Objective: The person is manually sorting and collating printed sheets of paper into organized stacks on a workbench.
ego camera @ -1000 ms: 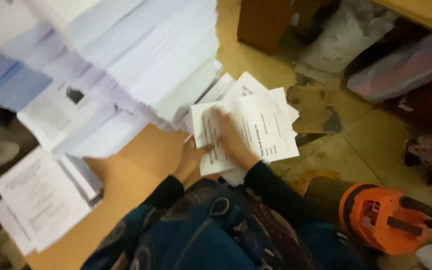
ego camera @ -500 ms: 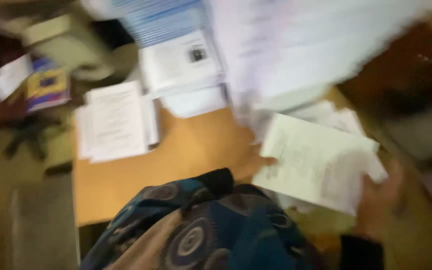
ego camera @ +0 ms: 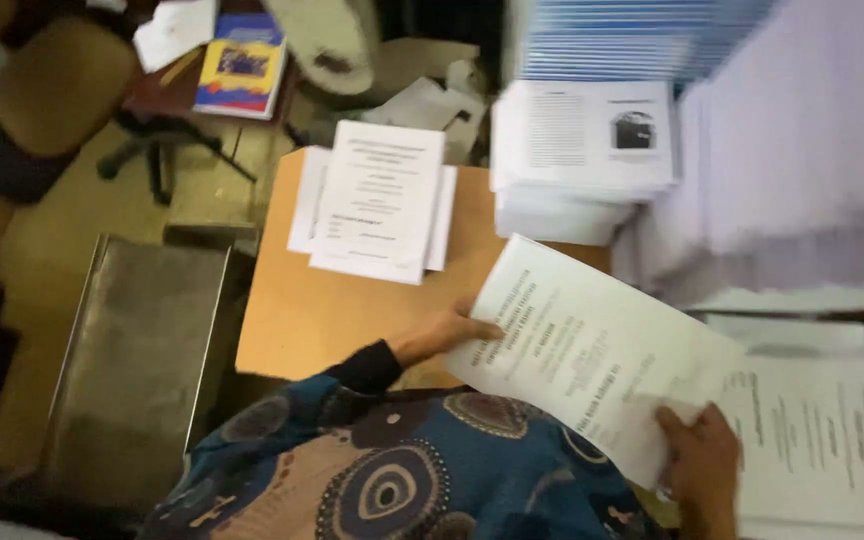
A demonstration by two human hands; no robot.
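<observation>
Here, printed sheet (ego camera: 592, 355) between both hands, left hand (ego camera: 444, 333) seemingly gripping its edge, right hand (ego camera: 700, 462) pinching corner.

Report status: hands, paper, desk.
Left hand and right hand both grip printed sheet. Sheet tilted above wooden desk. Paper stacks crowd beyond.

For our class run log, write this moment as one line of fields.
left hand: holds edge of white printed paper sheet | right hand: grips its lower corner | sheet: above orange wooden desk | nearby: white printed paper stacks
</observation>
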